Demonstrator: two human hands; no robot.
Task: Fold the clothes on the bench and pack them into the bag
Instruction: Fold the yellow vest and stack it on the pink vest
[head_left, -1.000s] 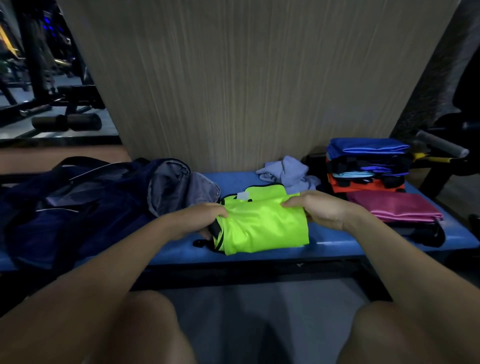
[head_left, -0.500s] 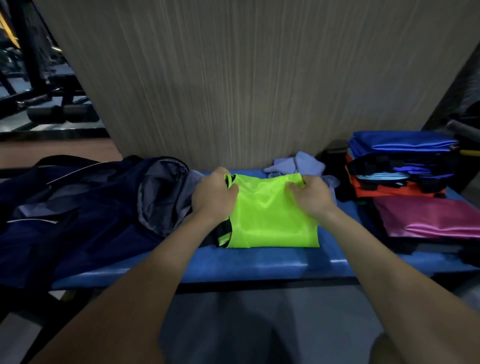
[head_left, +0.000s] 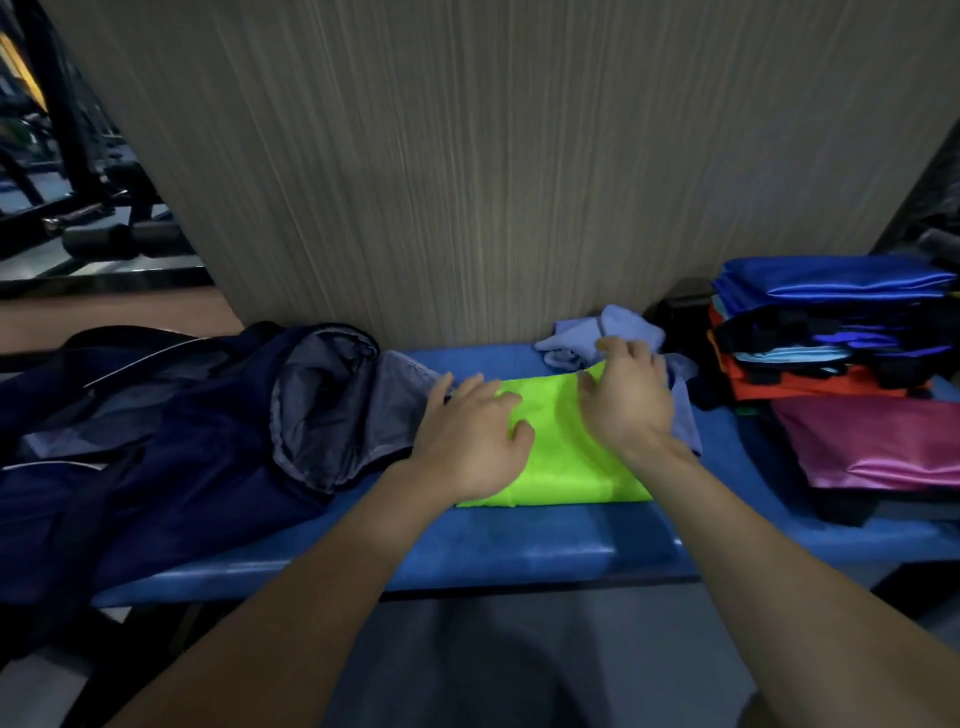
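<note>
A neon green garment (head_left: 561, 457) lies folded into a small rectangle on the blue padded bench (head_left: 519, 545). My left hand (head_left: 467, 436) presses flat on its left half with fingers spread. My right hand (head_left: 623, 400) rests on its right far part, with the fingers arched over the far edge. The dark navy bag (head_left: 182, 441) lies just left of the garment, and its grey-lined mouth (head_left: 322, 405) gapes toward my left hand. A crumpled lavender cloth (head_left: 597, 327) sits behind the green garment, partly under my right hand.
A stack of folded clothes (head_left: 831, 332) in blue, black and orange stands at the bench's right end, with a folded pink piece (head_left: 872, 441) in front of it. A wood-grain wall panel (head_left: 467, 182) rises behind the bench. Gym equipment (head_left: 78, 208) shows at far left.
Both hands gripped the garment's far edge half a second ago. Now the left hand lies flat on top and the right hand has loosened. The garment looks flatter and more compact.
</note>
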